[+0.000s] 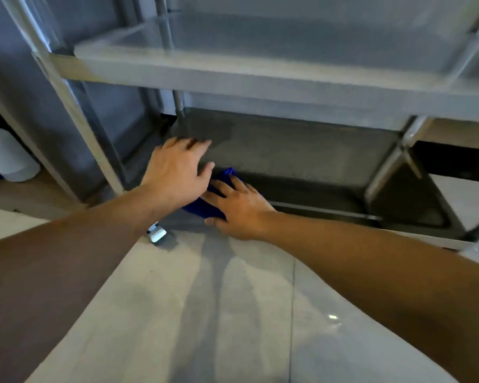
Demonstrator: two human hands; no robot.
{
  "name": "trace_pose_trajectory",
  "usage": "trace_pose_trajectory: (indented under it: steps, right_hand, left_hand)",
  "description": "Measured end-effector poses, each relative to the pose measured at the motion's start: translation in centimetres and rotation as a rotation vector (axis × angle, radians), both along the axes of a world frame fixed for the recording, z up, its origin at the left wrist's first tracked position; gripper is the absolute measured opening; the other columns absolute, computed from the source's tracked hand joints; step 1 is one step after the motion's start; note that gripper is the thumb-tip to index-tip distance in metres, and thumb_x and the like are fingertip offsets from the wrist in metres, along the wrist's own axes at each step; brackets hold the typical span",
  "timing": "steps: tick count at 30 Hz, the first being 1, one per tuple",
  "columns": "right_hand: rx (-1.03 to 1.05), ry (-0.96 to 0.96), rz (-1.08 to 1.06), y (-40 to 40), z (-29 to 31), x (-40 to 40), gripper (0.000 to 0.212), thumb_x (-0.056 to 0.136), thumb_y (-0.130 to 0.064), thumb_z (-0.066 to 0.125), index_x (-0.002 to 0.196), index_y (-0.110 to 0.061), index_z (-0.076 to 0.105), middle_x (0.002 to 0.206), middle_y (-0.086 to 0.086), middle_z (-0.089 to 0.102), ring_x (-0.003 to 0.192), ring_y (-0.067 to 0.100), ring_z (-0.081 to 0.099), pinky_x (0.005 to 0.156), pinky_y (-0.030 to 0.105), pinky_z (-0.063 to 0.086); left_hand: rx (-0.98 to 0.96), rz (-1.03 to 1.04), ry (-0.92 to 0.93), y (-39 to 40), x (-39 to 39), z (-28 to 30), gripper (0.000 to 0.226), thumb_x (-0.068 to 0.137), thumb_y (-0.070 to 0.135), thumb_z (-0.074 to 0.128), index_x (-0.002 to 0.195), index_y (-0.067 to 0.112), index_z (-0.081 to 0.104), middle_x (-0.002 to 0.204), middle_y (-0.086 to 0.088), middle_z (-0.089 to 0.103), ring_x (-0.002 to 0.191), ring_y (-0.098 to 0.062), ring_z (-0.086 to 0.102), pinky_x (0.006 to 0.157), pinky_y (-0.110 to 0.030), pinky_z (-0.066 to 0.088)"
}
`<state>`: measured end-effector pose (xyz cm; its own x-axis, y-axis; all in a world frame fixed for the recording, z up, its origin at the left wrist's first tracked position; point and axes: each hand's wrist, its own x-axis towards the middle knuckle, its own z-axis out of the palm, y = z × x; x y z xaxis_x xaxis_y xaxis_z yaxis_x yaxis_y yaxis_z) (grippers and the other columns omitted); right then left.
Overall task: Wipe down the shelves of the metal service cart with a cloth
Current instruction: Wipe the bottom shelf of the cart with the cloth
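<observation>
**Both hands on a blue cloth at the cart's lowest shelf**

No brand, label or lettering can be read anywhere in the frame; the metal surfaces are plain and the picture is slightly blurred.

The left hand (177, 170) reaches in from the lower left, forearm stretched diagonally up toward the centre. Its palm faces down and its fingers are spread, the fingertips over the left part of the bottom shelf (302, 153), the thumb pointing right toward the cloth. It is open, not clamped on anything; whether the heel of the hand touches the cloth cannot be told.

The right hand (238, 208) comes in from the lower right, forearm running up and left. It lies flat, fingers spread, pressing down on the blue cloth (202, 210) rather than gripping it. The two hands meet just left of centre, the left overlapping the right hand's fingertips.

The cloth sits bunched at the front left edge of the bottom shelf, mostly hidden beneath the hands, one corner poking up between them.

Above, the middle shelf (260, 78) crosses the upper half of the frame. A cart upright (75, 111) slants down the left side. A caster wheel (156, 234) shows under the left forearm, on the pale tiled floor (205, 313).
</observation>
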<state>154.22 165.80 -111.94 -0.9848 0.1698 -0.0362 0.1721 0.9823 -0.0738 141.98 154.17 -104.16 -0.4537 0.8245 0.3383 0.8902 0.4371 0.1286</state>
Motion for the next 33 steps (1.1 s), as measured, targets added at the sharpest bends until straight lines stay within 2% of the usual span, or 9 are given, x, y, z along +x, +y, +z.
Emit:
trace_pose_trajectory:
  steps: [5,9,12,16,19,23,26,29,33]
  right_hand:
    - [-0.021,-0.065,-0.113,6.6,0.8,10.4,0.069,0.097,-0.07,0.028,0.155,-0.046,0.001,0.167,-0.007,0.01,0.152,0.033,0.004,0.12,0.051,0.014]
    - [-0.074,-0.046,-0.374,10.6,1.3,18.9,0.074,0.093,-0.076,0.022,0.157,-0.042,0.01,0.166,-0.008,0.017,0.152,0.031,0.008,0.121,0.051,0.016]
    - [-0.079,0.039,-0.569,12.8,1.1,25.3,0.077,0.091,-0.079,0.018,0.156,-0.039,0.016,0.164,-0.005,0.025,0.149,0.032,0.018,0.119,0.05,0.021]
    - [-0.04,0.153,-0.866,14.3,0.1,30.8,0.073,0.092,-0.079,0.018,0.154,-0.041,0.021,0.16,-0.003,0.032,0.147,0.035,0.022,0.114,0.058,0.03]
    - [-0.075,0.21,-1.031,14.7,-0.2,29.9,0.071,0.093,-0.077,0.024,0.153,-0.039,0.024,0.161,-0.002,0.031,0.148,0.037,0.018,0.111,0.061,0.029]
    - [-0.092,0.147,-1.142,15.5,0.5,25.9,0.08,0.09,-0.08,0.028,0.156,-0.034,0.02,0.162,0.005,0.026,0.149,0.044,0.009,0.116,0.063,0.019]
    - [-0.148,0.102,-1.124,16.3,1.3,23.2,0.087,0.087,-0.083,0.033,0.156,-0.032,0.018,0.161,0.008,0.025,0.148,0.046,0.008,0.117,0.062,0.017]
    - [-0.186,0.122,-1.064,16.6,1.5,19.6,0.08,0.091,-0.076,0.04,0.155,-0.032,0.022,0.158,0.008,0.03,0.148,0.046,0.01,0.117,0.061,0.016]
    - [-0.179,0.141,-0.924,15.4,1.2,13.9,0.072,0.093,-0.07,0.039,0.154,-0.033,0.027,0.156,0.005,0.034,0.147,0.045,0.013,0.116,0.061,0.019]
  left_hand:
    - [-0.032,-0.175,-0.05,8.0,6.2,-1.0,0.057,0.097,0.047,0.045,0.149,0.023,0.039,0.15,-0.007,0.045,0.138,-0.029,0.038,0.111,-0.048,0.035]
    - [-0.048,-0.282,-0.072,13.8,12.0,-1.0,0.061,0.098,0.052,0.04,0.151,0.023,0.033,0.153,-0.006,0.04,0.14,-0.029,0.035,0.111,-0.049,0.033]
    - [-0.027,-0.356,-0.097,16.4,15.5,-1.4,0.06,0.098,0.052,0.04,0.151,0.023,0.034,0.153,-0.007,0.04,0.14,-0.029,0.035,0.111,-0.05,0.033]
    - [-0.038,-0.417,-0.135,17.8,17.9,-2.2,0.059,0.099,0.05,0.04,0.152,0.024,0.032,0.156,-0.006,0.036,0.143,-0.028,0.031,0.114,-0.049,0.03]
    - [-0.035,-0.417,-0.129,17.9,17.4,-2.4,0.058,0.1,0.048,0.04,0.152,0.024,0.032,0.156,-0.006,0.036,0.143,-0.029,0.031,0.114,-0.049,0.03]
    - [-0.021,-0.348,-0.117,16.9,14.6,-2.6,0.057,0.1,0.048,0.04,0.151,0.023,0.032,0.155,-0.007,0.037,0.142,-0.029,0.032,0.114,-0.049,0.03]
    - [-0.022,-0.282,-0.108,15.3,11.8,-3.1,0.057,0.1,0.05,0.04,0.15,0.024,0.033,0.154,-0.006,0.038,0.142,-0.028,0.032,0.113,-0.049,0.031]
    - [-0.017,-0.208,-0.107,13.5,8.9,-3.2,0.056,0.1,0.051,0.039,0.149,0.025,0.035,0.152,-0.006,0.041,0.14,-0.029,0.035,0.112,-0.048,0.032]
    - [0.016,-0.078,-0.153,11.4,6.2,-2.9,0.055,0.099,0.049,0.042,0.147,0.023,0.039,0.145,-0.009,0.049,0.134,-0.03,0.041,0.108,-0.047,0.038]
